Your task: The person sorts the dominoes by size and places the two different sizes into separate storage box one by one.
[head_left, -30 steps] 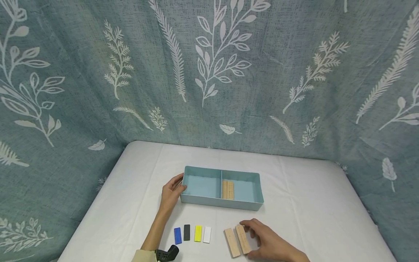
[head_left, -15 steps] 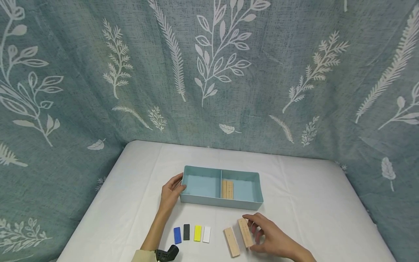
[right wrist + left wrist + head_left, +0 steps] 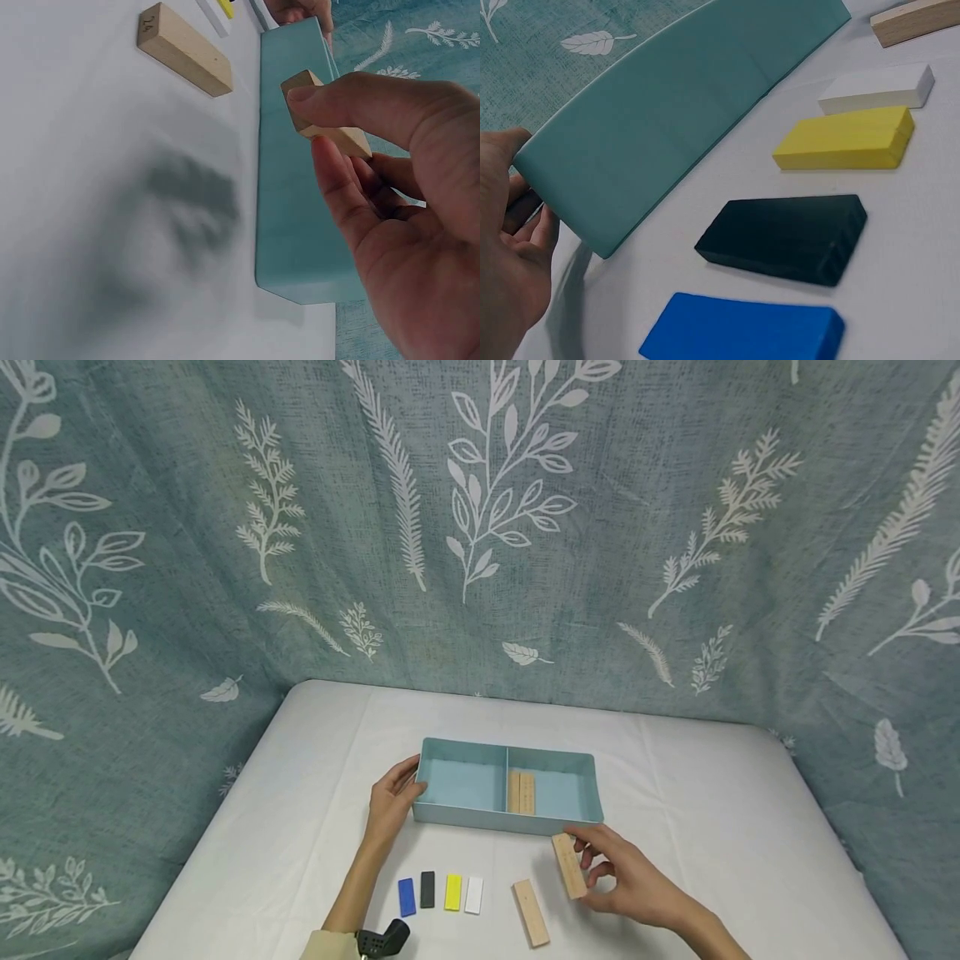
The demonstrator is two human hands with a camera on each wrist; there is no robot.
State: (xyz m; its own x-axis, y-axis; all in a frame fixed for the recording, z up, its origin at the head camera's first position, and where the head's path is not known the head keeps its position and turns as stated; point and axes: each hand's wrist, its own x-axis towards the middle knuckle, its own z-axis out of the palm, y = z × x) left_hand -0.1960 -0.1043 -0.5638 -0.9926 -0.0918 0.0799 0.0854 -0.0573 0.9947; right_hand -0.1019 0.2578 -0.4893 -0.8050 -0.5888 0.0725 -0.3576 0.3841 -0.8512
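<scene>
Head view: a pale rectangular wooden block (image 3: pixel 570 867) is being pinched by the right hand (image 3: pixel 630 878) above a white cloth-covered table (image 3: pixel 750 827)

Clear of the table, the block is being held just in front of the near right corner of a teal, two-compartment tray (image 3: pixel 495 817), apparently plastic; whether the tray is being touched by it cannot be told. The two hands are being held apart.

By its plain solid wood, light, stiff and hardly fragile handling is being suggested, with perhaps a little slip on the smooth faces. It is being gripped lengthwise, thumb on the near end and a fingertip at the far end; by a hold on the long sides, near the middle, pivoting would probably be resisted better. At the tray's left end, the rim is being clamped by the left hand (image 3: pixel 392 797), a sound place since a light tray could slide on cloth.

Straight edges and an even tan colour are being shown by the block; its small marks cannot be read. A matching wooden block (image 3: pixel 530 914) is being left free on the table, and two slim wooden blocks (image 3: pixel 521 793) are being housed beside the divider in the tray's right compartment. Toward the table's left edge, a row is being formed by blue (image 3: pixel 407 897), black (image 3: pixel 427 890), yellow (image 3: pixel 453 892) and white (image 3: pixel 473 896) small rectangular blocks.
</scene>
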